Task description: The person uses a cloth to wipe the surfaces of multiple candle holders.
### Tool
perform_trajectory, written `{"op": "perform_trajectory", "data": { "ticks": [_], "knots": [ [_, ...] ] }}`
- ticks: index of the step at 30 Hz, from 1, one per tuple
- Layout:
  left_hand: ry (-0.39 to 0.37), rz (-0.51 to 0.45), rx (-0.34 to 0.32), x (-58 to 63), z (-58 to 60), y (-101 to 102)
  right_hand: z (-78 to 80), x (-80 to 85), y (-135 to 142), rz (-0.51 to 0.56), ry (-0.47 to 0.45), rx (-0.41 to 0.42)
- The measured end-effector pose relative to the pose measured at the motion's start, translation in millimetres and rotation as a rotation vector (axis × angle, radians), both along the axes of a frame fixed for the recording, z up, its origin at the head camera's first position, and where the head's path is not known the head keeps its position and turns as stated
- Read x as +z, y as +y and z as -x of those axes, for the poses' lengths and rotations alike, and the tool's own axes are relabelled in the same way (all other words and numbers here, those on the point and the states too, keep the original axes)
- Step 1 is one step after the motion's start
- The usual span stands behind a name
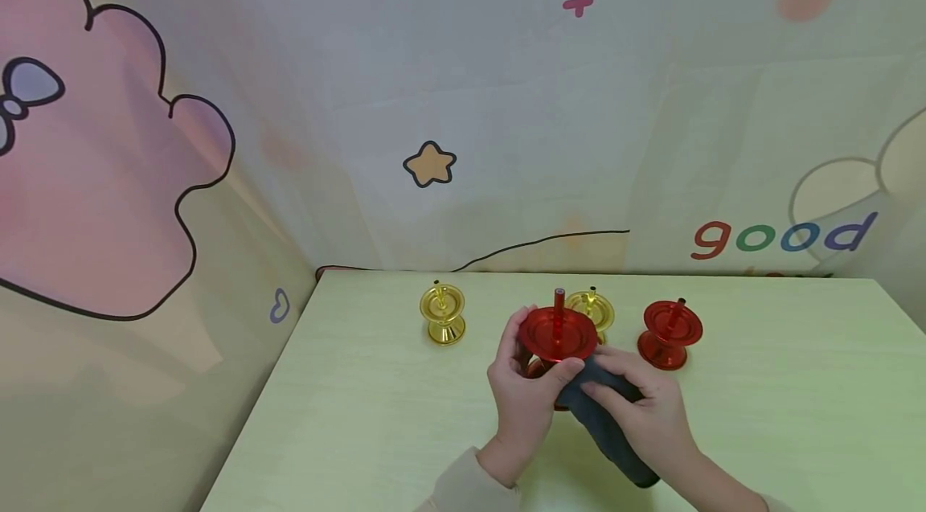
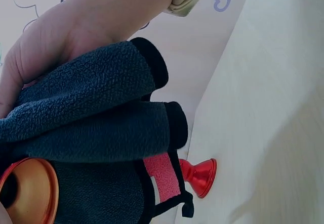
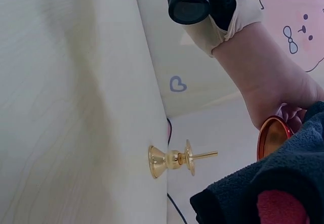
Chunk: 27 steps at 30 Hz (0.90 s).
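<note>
My left hand (image 1: 522, 395) grips a shiny red candle holder (image 1: 538, 333) above the table, its dish and spike on top. My right hand (image 1: 654, 411) pinches a dark blue-grey cloth (image 1: 608, 428) against the right side of this candle holder, below the dish. In the left wrist view the cloth (image 2: 96, 82) hangs in folds with black edging and a pink patch. The hollow orange-red base (image 2: 45, 193) of the held candle holder shows beside it. Cloth and fingers hide most of its stem.
A second red candle holder (image 1: 664, 351) stands to the right on the pale table (image 1: 347, 415). One gold candle holder (image 1: 444, 331) stands at the back left. Another gold one (image 1: 593, 307) is partly hidden behind the held piece. A printed cloth backdrop (image 1: 492, 134) rises behind the table.
</note>
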<state>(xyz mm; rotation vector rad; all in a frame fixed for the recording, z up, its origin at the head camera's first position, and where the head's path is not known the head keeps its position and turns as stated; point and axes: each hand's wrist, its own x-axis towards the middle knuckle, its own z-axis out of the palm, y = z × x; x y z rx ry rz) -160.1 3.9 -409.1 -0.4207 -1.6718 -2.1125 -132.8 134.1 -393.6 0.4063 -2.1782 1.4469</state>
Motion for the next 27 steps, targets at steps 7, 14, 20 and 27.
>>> {"op": "perform_trajectory", "data": {
  "ticks": [7,14,20,27],
  "knots": [
    [0.071,0.051,-0.181,3.6,0.9,-11.3,3.4,4.6,11.2,0.017,-0.087,0.073],
    [0.071,0.174,-0.462,12.1,4.1,-27.9,9.6,6.2,26.7,0.132,-0.144,0.333],
    [0.022,0.178,-0.425,10.6,4.4,-24.3,11.1,5.3,28.6,0.186,-0.129,0.383],
    [0.08,0.001,-0.264,3.6,3.4,-13.8,9.6,7.1,28.1,0.165,-0.133,0.331]
  ]
}}
